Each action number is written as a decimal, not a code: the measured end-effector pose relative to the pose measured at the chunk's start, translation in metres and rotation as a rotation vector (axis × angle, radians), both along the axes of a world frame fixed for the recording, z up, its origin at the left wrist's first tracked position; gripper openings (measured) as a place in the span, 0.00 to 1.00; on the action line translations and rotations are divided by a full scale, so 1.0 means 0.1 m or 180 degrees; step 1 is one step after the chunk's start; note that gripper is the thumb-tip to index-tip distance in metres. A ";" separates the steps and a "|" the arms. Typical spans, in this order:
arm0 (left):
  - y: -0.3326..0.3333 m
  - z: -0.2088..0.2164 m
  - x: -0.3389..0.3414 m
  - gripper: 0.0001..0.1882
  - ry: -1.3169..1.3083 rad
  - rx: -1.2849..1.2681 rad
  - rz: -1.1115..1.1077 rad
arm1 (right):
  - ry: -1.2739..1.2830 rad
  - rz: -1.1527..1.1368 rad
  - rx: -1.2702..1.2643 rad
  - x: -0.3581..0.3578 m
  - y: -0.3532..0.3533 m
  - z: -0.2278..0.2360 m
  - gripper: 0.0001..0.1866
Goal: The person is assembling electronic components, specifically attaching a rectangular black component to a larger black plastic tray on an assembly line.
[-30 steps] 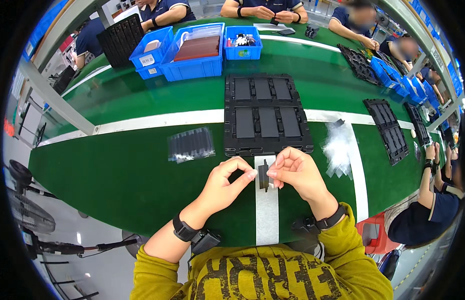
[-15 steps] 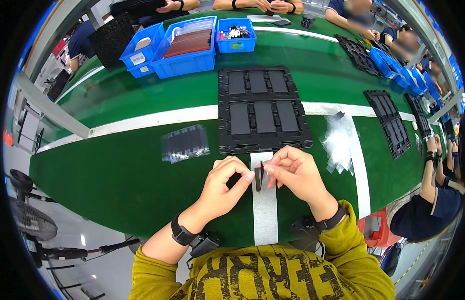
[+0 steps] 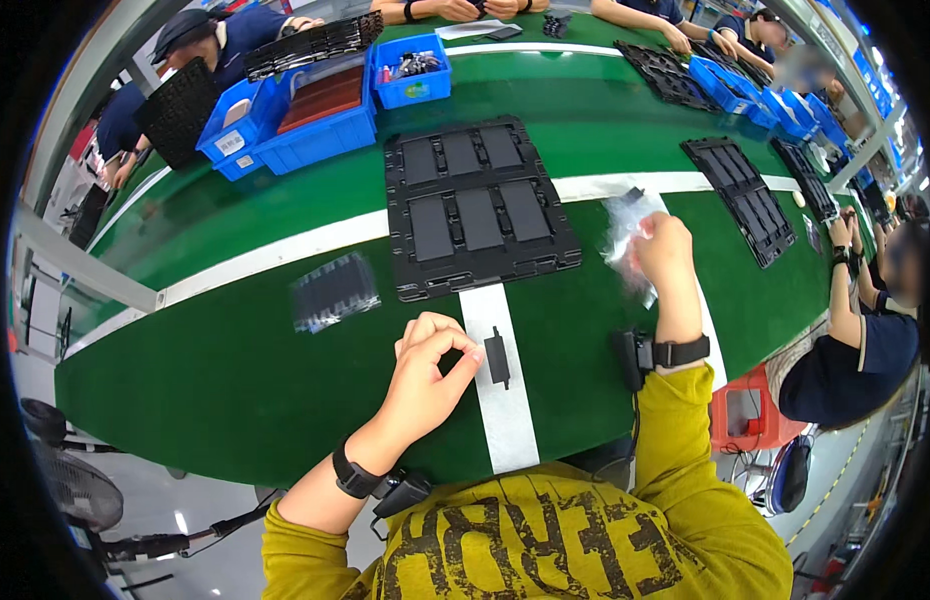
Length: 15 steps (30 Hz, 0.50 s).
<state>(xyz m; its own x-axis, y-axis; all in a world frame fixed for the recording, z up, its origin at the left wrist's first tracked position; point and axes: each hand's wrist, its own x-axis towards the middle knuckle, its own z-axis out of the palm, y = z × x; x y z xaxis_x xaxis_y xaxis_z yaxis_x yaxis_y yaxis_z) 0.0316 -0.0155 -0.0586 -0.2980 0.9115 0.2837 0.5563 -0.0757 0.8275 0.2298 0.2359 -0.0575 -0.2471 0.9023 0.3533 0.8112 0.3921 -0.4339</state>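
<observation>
My left hand [image 3: 432, 372] is closed in a pinch at the edge of a small flat black strip [image 3: 498, 358] with narrow tabs at both ends. The strip is held upright above the white band running toward me. Farther right, my right hand [image 3: 667, 255] reaches over a loose pile of clear plastic films [image 3: 622, 222]. Its fingers are curled down at the pile, and what they hold, if anything, is hard to make out.
A black tray [image 3: 475, 275] with flat dark pieces lies ahead. Left of it is a clear-wrapped stack of black strips [image 3: 335, 291]. Blue bins [image 3: 320, 143] stand at the back left. Another black tray [image 3: 742, 200] lies right; co-workers sit around the table.
My right hand has left the black strip and moved right and away to the film pile. My left hand still holds the strip. The view has shifted, and a co-worker's black tray now shows above the bins.
</observation>
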 end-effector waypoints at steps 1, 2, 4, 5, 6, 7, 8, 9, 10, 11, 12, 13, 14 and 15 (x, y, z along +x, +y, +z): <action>0.00 -0.01 0.01 0.04 0.0347 -0.0126 0.0109 | 0.0226 -0.0011 0.0025 -0.02 0.00 -0.03 0.10; -0.01 0.03 0.04 0.04 0.0418 -0.0262 0.0122 | 0.0221 -0.0016 0.0026 -0.01 -0.02 -0.01 0.10; -0.01 0.01 0.08 0.04 0.0722 -0.0284 0.0105 | 0.0357 0.0081 0.0342 -0.05 -0.09 0.08 0.11; 0.00 0.00 0.09 0.04 0.1028 -0.0298 0.0077 | 0.0363 0.0107 0.0342 -0.11 -0.09 0.11 0.11; 0.00 -0.01 0.10 0.07 0.1232 -0.0321 0.0018 | 0.0753 0.0320 0.0310 -0.16 -0.11 0.13 0.10; -0.02 -0.03 0.12 0.07 0.1244 -0.0336 0.0053 | 0.1160 0.0553 0.0271 -0.28 -0.18 0.20 0.10; -0.04 -0.05 0.15 0.09 0.1497 -0.0251 0.0168 | 0.1075 0.0637 0.0019 -0.41 -0.31 0.27 0.09; -0.05 -0.07 0.17 0.12 0.1753 -0.0146 0.0275 | 0.1278 0.1114 -0.0102 -0.52 -0.35 0.20 0.08; -0.07 -0.08 0.18 0.16 0.1866 -0.0117 0.0249 | 0.1237 0.1494 -0.0337 -0.63 -0.44 0.23 0.08; -0.08 -0.08 0.19 0.17 0.1851 -0.0097 0.0304 | 0.1187 0.1879 -0.0567 -0.75 -0.52 0.27 0.08; -0.09 -0.10 0.21 0.17 0.1885 -0.0051 0.0322 | 0.1037 0.2311 -0.0468 -0.85 -0.56 0.31 0.07; -0.10 -0.12 0.22 0.17 0.1919 -0.0004 0.0343 | 0.0878 0.2743 -0.0361 -0.96 -0.59 0.36 0.07; -0.10 -0.13 0.21 0.18 0.1904 0.0013 0.0345 | 0.0700 0.2980 -0.0522 -1.08 -0.61 0.42 0.07; -0.13 -0.15 0.20 0.18 0.1917 0.0006 0.0406 | 0.0433 0.3109 -0.0414 -1.24 -0.58 0.37 0.10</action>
